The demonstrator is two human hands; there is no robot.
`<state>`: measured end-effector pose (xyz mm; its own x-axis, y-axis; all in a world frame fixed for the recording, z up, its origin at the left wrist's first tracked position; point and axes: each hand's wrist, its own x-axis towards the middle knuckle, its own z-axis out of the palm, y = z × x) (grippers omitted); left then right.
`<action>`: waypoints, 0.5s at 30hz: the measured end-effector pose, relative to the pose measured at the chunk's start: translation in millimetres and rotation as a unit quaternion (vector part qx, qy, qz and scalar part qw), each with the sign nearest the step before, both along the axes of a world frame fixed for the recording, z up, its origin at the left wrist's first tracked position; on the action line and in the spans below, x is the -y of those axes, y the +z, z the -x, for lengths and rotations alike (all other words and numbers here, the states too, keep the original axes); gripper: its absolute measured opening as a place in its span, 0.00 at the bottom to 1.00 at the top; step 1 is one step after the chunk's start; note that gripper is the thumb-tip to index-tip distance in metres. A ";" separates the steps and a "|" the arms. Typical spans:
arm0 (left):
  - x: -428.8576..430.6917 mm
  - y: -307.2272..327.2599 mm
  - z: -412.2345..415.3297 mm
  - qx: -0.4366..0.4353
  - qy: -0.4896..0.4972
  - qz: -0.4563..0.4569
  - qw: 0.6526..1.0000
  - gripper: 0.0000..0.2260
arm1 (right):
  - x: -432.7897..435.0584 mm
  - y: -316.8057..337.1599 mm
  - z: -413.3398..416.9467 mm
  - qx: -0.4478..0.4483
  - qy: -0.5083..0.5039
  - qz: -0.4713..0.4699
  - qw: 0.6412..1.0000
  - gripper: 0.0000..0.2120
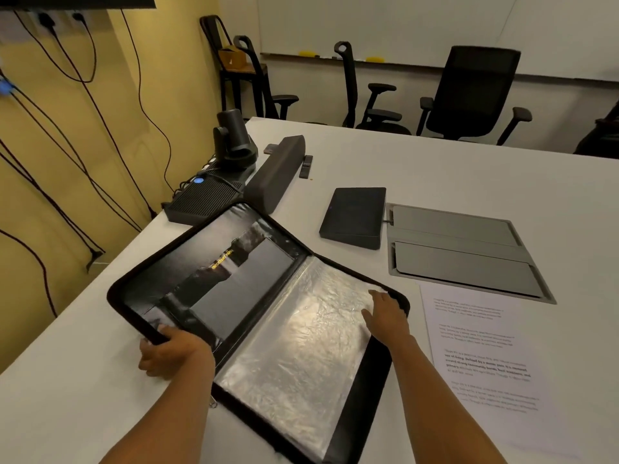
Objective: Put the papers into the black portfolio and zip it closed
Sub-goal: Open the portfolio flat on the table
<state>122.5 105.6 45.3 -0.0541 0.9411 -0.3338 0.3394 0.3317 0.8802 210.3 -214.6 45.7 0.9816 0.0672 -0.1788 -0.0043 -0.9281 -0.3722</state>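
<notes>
Nearest the camera, two bare forearms reach out over the white table (67, 380). The left hand (170, 353) grips the near edge of the black portfolio (207, 249), fingers curled under the left cover and the thumb tip showing on its inner face. The right hand (385, 316) lies flat, fingers straight and a little spread, pressing on the clear plastic sleeves (301, 346) near the far right corner and holding nothing. The portfolio lies wide open on the table, zip edge undone all round, with a dark pocket on the left half and the shiny sleeves on the right.

Just right of it, the papers (482, 346) lie printed side up on the table, outside the portfolio and touched by neither hand.

Farther out, a grey cable hatch (462, 249) sits flush in the tabletop with a flat black device (353, 216) at its left. Far left, there's a black speaker bar (278, 172), a ribbed black box (204, 202) with a blue light, and a conference camera (232, 139). Beyond the table stand a black office chair (475, 92) and a whiteboard (385, 25), and cables (100, 105) hang down the yellow wall at left.
</notes>
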 end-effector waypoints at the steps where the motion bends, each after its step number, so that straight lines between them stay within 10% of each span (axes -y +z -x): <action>1: -5.9 0.0 -7.3 0.004 0.009 0.001 1.000 0.21 | -3.9 -0.3 -7.9 -0.010 0.002 0.003 1.000 0.27; 15: -35.0 2.4 -95.1 0.013 -0.047 -0.102 0.994 0.20 | -27.5 -20.1 -80.8 -0.030 -0.056 0.036 0.997 0.22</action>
